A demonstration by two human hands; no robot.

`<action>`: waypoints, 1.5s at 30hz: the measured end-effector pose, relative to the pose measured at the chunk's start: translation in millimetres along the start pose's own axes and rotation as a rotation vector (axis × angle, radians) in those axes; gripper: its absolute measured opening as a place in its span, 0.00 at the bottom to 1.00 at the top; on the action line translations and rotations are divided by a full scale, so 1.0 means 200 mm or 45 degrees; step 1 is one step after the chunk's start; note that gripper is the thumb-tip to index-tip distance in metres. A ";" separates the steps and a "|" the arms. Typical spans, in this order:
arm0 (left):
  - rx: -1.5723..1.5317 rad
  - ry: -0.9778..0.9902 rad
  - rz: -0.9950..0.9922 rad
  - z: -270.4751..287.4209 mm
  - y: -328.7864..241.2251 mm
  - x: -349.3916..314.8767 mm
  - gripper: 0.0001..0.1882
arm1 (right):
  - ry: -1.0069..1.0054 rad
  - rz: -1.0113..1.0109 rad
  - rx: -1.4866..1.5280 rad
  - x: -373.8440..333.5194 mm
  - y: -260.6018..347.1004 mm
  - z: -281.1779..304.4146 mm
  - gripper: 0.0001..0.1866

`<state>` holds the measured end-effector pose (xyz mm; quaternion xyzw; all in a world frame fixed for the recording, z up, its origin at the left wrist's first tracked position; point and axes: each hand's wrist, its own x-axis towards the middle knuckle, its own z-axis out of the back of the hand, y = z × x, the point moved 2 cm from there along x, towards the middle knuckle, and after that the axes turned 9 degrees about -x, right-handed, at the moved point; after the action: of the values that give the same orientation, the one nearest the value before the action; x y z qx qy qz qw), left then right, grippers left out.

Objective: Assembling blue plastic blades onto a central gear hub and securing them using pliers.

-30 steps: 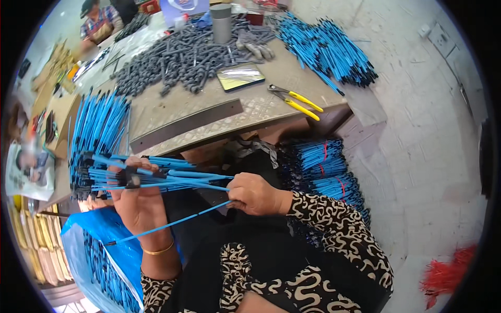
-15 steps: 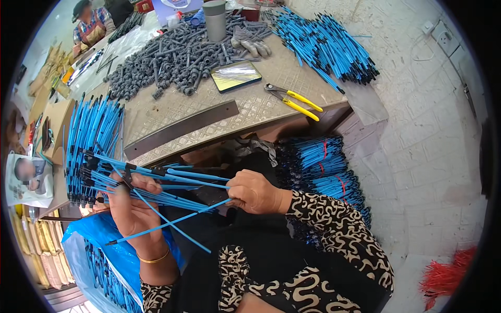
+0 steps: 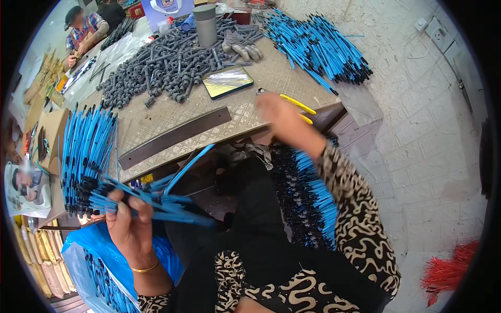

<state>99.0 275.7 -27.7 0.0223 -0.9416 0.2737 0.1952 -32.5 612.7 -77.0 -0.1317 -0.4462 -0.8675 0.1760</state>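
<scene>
Blue rods (image 3: 180, 213) in the left hand (image 3: 128, 216), the right hand (image 3: 286, 117) apart
The left hand is closed around the rods near one end, in front of the table (image 3: 245, 112), probably so that one grip supports all while the far ends spread. The right hand is blurred near the yellow-handled pliers (image 3: 298, 104); I cannot tell if it holds something.

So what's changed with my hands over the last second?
Your right hand has let go of the blue rods and moved forward to the table, over the yellow-handled pliers; whether it grips them is unclear. Your left hand still holds the rods. The metal bar and grey cylinder stayed put.
</scene>
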 end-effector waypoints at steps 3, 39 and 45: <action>0.286 -0.138 0.342 0.00 0.00 -0.07 0.11 | -0.501 -0.117 -0.947 0.40 -0.40 0.47 0.17; 0.050 -0.597 -0.229 0.06 0.25 0.14 0.11 | -0.168 0.551 -0.208 -0.44 0.41 -0.45 0.14; 0.032 -0.733 -0.213 0.07 0.21 0.10 0.09 | -0.165 0.554 -0.263 -0.45 0.39 -0.50 0.15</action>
<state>69.7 304.4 -52.4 0.1787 -0.9497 0.2506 -0.0582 74.6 505.4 -111.7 -0.2973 -0.3267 -0.8399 0.3153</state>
